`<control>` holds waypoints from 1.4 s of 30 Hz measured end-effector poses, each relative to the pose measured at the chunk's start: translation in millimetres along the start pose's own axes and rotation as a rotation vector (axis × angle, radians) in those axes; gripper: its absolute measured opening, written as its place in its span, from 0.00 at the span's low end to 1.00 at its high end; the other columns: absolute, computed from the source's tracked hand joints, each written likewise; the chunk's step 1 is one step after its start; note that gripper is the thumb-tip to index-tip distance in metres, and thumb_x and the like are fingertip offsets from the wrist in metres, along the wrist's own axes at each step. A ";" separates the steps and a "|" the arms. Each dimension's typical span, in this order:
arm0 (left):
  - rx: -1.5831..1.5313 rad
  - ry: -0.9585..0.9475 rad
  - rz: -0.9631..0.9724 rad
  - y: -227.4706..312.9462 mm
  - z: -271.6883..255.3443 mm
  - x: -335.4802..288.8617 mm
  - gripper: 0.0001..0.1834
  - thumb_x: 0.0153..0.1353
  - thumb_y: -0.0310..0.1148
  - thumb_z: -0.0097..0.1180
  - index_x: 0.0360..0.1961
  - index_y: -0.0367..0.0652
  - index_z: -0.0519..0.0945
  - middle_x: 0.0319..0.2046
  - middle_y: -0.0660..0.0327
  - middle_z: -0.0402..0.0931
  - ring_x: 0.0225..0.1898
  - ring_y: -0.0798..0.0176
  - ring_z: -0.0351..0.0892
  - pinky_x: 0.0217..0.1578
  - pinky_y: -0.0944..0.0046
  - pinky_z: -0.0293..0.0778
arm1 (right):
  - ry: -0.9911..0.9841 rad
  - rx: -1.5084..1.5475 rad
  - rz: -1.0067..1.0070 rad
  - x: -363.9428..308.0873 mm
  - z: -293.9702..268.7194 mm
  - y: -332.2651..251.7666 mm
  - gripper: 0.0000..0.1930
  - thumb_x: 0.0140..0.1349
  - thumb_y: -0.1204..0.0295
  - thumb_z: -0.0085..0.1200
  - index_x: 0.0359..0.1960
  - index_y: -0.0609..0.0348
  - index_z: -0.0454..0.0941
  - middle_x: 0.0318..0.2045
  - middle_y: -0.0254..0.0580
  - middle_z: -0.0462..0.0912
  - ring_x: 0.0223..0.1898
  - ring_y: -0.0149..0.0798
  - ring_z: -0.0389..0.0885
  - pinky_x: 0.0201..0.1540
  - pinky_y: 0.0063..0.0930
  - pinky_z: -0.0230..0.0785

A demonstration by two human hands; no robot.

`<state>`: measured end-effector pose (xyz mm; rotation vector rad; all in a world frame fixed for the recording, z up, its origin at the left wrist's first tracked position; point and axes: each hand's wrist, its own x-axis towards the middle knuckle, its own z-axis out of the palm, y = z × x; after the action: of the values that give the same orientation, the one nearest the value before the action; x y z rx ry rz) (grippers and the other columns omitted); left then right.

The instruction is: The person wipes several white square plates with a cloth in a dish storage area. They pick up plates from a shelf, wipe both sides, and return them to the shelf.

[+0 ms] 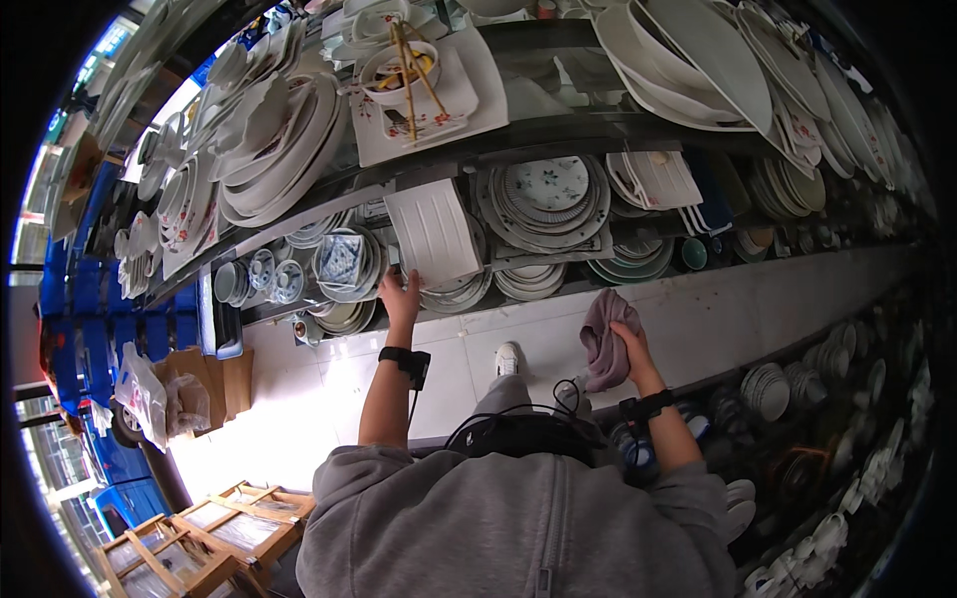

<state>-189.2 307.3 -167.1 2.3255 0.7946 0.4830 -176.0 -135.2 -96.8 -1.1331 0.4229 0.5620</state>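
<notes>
Cloth (604, 344), mauve and bunched, is gripped by the right hand (630, 347), its fingers closed over the fabric's right side while the rest hangs loose to the left, above the floor. The left hand (401, 297) is at the near left corner of the rectangular white plate (435, 231), fingers somewhat spread; whether they pinch the rim or merely touch it, I cannot tell. That plate lies tilted on the lower shelf, over a stack of round plates (459, 293). Handling it well would likely mean thumb on top, fingers beneath the edge, and a slow, even hold (a corner grip alone leaves the far end free to tip). The cloth seems best kept gathered, so that no fold snags a neighbour. Just left sits a blue-and-white square dish (342, 259); to the right, a broad stack topped by a floral plate (545, 184). Farther off, the upper shelf carries a bowl with chopsticks (399, 75); near left, wooden crates (244, 520) stand well apart.
</notes>
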 end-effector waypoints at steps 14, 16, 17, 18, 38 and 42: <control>-0.232 -0.491 -0.499 15.2 1.1 37.3 0.27 0.52 0.45 0.58 0.47 0.37 0.70 0.32 0.52 0.77 0.35 0.60 0.79 0.25 0.62 0.78 | 0.111 0.077 0.007 3.6 32.7 1.6 0.22 0.55 0.72 0.54 0.52 0.62 0.68 0.45 0.41 0.76 0.44 0.37 0.75 0.47 0.29 0.69; -0.481 -0.480 -0.599 11.1 5.4 33.4 0.25 0.53 0.41 0.58 0.48 0.38 0.68 0.36 0.53 0.75 0.37 0.60 0.78 0.26 0.60 0.80 | 0.103 0.076 0.000 5.8 38.0 0.0 0.21 0.55 0.72 0.54 0.52 0.62 0.68 0.44 0.41 0.76 0.44 0.37 0.76 0.47 0.29 0.70; -0.605 -0.473 -0.645 8.4 7.3 33.0 0.25 0.54 0.39 0.58 0.49 0.38 0.67 0.38 0.54 0.74 0.37 0.59 0.78 0.27 0.60 0.81 | 0.099 0.078 -0.004 6.8 42.4 -1.6 0.21 0.55 0.72 0.54 0.51 0.62 0.69 0.44 0.40 0.76 0.44 0.37 0.76 0.46 0.29 0.70; -0.661 -0.501 -0.676 5.1 8.5 33.7 0.24 0.54 0.37 0.58 0.49 0.38 0.67 0.39 0.54 0.72 0.38 0.58 0.77 0.28 0.59 0.82 | 0.096 0.080 -0.008 7.7 46.4 -3.3 0.21 0.55 0.72 0.54 0.51 0.62 0.69 0.43 0.40 0.76 0.43 0.37 0.76 0.46 0.29 0.70; -1.067 -0.565 -0.594 -6.6 -10.7 26.8 0.15 0.57 0.28 0.54 0.46 0.45 0.70 0.36 0.64 0.75 0.34 0.67 0.77 0.30 0.63 0.79 | 0.038 0.036 -0.001 14.5 73.2 -8.5 0.24 0.55 0.73 0.54 0.55 0.62 0.65 0.47 0.42 0.74 0.46 0.37 0.75 0.48 0.29 0.69; -1.010 -0.590 -0.528 11.5 -36.4 20.1 0.14 0.57 0.27 0.53 0.45 0.41 0.70 0.36 0.62 0.76 0.34 0.67 0.77 0.31 0.64 0.79 | -0.016 -0.059 -0.003 18.7 84.7 -10.4 0.26 0.54 0.73 0.55 0.55 0.61 0.64 0.49 0.42 0.73 0.49 0.37 0.73 0.49 0.29 0.68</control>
<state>-187.9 329.2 -129.9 1.1504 0.6148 -0.0672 -151.9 -56.0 -68.7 -1.1853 0.3934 0.5840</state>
